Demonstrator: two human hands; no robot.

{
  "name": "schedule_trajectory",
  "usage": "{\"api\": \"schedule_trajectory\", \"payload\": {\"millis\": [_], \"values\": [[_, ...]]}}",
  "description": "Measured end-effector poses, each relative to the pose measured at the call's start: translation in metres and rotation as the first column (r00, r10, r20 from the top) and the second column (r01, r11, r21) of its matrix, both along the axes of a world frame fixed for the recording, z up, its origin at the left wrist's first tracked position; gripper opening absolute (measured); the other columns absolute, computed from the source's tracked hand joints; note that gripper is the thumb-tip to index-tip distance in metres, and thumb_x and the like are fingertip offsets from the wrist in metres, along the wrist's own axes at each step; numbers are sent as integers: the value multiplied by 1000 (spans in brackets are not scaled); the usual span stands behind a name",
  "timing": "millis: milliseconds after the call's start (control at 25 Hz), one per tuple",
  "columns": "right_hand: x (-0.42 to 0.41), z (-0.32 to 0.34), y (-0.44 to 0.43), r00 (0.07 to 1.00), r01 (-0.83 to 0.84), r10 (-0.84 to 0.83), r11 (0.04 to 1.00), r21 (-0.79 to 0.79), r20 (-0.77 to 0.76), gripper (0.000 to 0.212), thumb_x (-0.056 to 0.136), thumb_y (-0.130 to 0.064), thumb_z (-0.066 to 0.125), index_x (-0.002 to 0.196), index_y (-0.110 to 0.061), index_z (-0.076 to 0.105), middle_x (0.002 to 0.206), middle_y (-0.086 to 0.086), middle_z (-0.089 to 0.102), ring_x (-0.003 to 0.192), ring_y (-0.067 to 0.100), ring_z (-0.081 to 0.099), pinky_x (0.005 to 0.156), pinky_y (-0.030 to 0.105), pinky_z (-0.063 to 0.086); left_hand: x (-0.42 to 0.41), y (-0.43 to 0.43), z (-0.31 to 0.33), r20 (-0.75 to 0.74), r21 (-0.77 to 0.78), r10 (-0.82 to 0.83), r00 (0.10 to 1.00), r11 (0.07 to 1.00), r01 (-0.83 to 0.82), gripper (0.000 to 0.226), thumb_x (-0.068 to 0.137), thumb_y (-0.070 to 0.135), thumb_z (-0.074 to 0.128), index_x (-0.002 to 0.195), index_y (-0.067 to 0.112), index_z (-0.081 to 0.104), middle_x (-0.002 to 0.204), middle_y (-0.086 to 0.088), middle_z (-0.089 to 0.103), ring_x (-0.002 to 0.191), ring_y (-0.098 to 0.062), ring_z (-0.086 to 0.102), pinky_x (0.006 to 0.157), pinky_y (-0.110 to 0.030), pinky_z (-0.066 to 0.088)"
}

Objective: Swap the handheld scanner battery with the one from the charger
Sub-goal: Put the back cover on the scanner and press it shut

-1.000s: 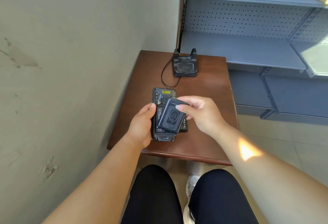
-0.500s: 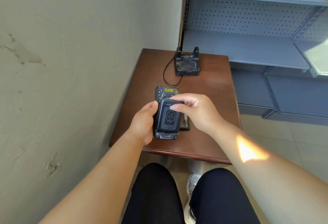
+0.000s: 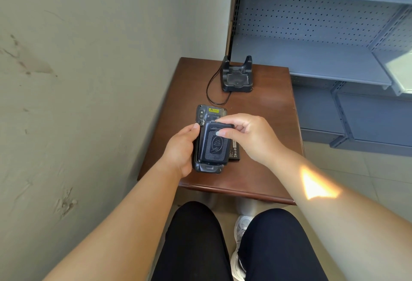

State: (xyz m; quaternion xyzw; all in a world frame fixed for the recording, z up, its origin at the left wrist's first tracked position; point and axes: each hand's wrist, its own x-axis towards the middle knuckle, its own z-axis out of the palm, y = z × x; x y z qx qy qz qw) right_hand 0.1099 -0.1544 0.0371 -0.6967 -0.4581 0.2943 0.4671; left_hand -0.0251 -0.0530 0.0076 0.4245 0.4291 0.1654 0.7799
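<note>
The handheld scanner [image 3: 211, 113] lies face down on the brown table [image 3: 263, 124], a yellow label near its top. My left hand [image 3: 181, 149] grips its left side. A dark textured battery cover [image 3: 214, 146] lies flat over the scanner's back, and my right hand [image 3: 247, 136] pinches its top edge with thumb and fingers. A flat black battery [image 3: 234, 149] lies on the table, sticking out from under the scanner's right edge. The black charger cradle [image 3: 237, 78] stands at the table's far end with its slot empty.
A black cable [image 3: 209, 93] loops from the cradle toward the scanner. A wall runs close along the table's left side. Grey metal shelving [image 3: 323, 62] stands behind and to the right. My knees are just below the table's front edge.
The battery cover, tilted in my right hand a second ago, now lies flat and straight over the scanner's back. My left hand stays on the scanner's side.
</note>
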Motion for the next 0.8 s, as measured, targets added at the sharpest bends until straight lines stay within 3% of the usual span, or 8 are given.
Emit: {"api": "schedule_trajectory", "payload": {"millis": [120,240,440,600,800], "values": [[-6,0,1,999,18,-17,1000,13,-50,21,81,-16,69,99,-24,73,94,-13,70,88,13,68,84,27,54,2,-4,-1,1,4,-9,1000,1000,9,28,96,26,49,116,13,64,95,-9,74,80,-24,71,68,-37,58],[-7,1,3,1000,6,-6,1000,-2,17,23,80,-18,70,103,-22,73,102,-5,71,91,21,67,86,32,54,2,-6,0,7,0,2,1000,1000,-2,25,95,25,51,113,13,65,88,-8,75,74,-22,72,64,-35,58],[-1,-3,3,1000,25,-25,999,-33,7,28,80,-25,70,108,-23,70,104,-1,71,87,27,67,86,38,54,0,-5,1,4,-8,5,1000,1000,-5,31,99,29,42,117,13,63,101,-11,72,88,-26,70,75,-39,57],[-1,-3,1,995,94,-96,994,-62,-32,28,78,-25,73,105,-27,69,96,11,67,67,12,48,76,28,46,1,-7,5,7,-5,3,1000,1000,-3,33,100,29,40,118,13,62,102,-11,72,89,-26,69,78,-40,57],[5,6,0,976,91,-110,990,-105,-188,9,85,-14,65,89,-20,60,81,-2,66,70,13,58,57,22,50,2,-7,4,-11,-21,24,1000,999,-24,36,99,31,42,122,9,59,109,-15,69,92,-29,67,83,-43,55]]}}
